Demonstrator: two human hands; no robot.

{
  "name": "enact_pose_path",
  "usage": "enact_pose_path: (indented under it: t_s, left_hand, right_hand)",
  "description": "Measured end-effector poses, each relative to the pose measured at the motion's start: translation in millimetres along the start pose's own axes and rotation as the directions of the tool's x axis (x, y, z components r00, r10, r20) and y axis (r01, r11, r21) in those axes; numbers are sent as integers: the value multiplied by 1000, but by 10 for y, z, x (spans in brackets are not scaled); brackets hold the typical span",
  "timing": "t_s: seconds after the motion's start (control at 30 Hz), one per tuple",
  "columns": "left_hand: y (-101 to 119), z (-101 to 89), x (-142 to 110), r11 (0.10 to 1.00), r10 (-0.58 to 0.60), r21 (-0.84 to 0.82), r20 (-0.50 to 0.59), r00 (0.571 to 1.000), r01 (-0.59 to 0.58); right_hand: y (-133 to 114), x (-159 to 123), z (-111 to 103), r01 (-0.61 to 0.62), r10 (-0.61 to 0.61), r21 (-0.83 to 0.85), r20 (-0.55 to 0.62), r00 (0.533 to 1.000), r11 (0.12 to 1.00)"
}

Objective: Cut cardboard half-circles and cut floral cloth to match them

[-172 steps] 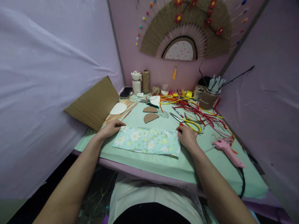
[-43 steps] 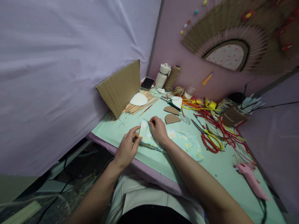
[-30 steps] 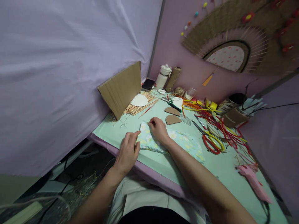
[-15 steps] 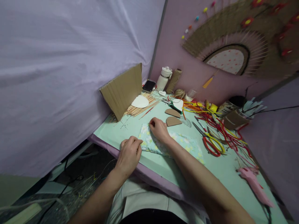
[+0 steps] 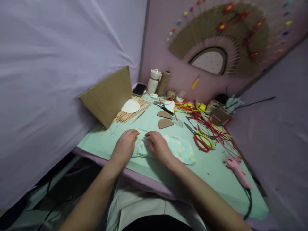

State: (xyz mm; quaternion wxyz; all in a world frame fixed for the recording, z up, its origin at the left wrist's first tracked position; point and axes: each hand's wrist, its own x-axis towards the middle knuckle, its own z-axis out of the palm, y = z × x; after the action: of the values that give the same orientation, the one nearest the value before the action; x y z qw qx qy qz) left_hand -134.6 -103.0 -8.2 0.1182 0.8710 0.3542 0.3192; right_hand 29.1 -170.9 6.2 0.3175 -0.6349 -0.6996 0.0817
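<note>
A mint floral cloth [image 5: 180,149], printed with white and yellow flowers, lies as a long folded strip near the table's front edge. My left hand [image 5: 124,146] is at its left end, with fingers pressed together on the upper left edge. My right hand [image 5: 160,147] rests over the cloth just to the right, its thumb and curved fingers apart and the fingertips near the top edge. The two hands' fingertips are close together. My right hand and forearm hide part of the cloth's middle.
Behind the cloth lie brown half-round pieces [image 5: 165,123], scissors [image 5: 202,142] and pliers [image 5: 167,109]. A pink glue gun [image 5: 239,173] lies right. A cardboard sheet [image 5: 108,96] leans left beside thin sticks [image 5: 131,115]. Red and yellow pipe cleaners [image 5: 207,120] are heaped at back right.
My left hand has gone from the cloth's lower left corner to its upper left edge. My right hand's fingers have parted from their earlier pinch. The view has swung left, then partly back right.
</note>
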Motion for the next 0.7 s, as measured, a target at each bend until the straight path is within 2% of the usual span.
enact_pose_path:
  t_s: [0.1, 0.2, 0.3, 0.37, 0.43, 0.57, 0.63, 0.7]
  left_hand:
    - [-112, 242, 95, 995, 78, 50, 100, 992, -84]
    - [-198, 371, 52, 989, 101, 93, 143, 985, -115]
    - [-191, 340, -1, 980, 53, 175, 220, 974, -93]
    - [-131, 276, -5, 969, 1, 238, 278, 961, -70]
    - [-55, 214, 6, 956, -45, 288, 324, 945, -53]
    - [51, 132, 20, 941, -69, 332, 388, 919, -69]
    - [74, 108, 16, 937, -68, 341, 405, 912, -81]
    - [87, 92, 11, 933, -70, 350, 415, 907, -88]
  right_hand:
    - [46, -112, 90, 7, -4, -34, 88, 996, 999]
    - [153, -261, 24, -59, 83, -161, 144, 986, 985]
    - [327, -487, -197, -181, 237, -275, 185, 954, 944]
    - [474, -659, -371, -284, 363, -346, 191, 912, 894]
    - [625, -825, -525, -383, 477, -418, 146, 866, 824]
    - [847, -1058, -740, -497, 611, -498, 88, 787, 711]
    - [869, -1087, -809, -510, 625, -506, 76, 777, 695]
    - [800, -1038, -845, -498, 585, -494, 28, 811, 713]
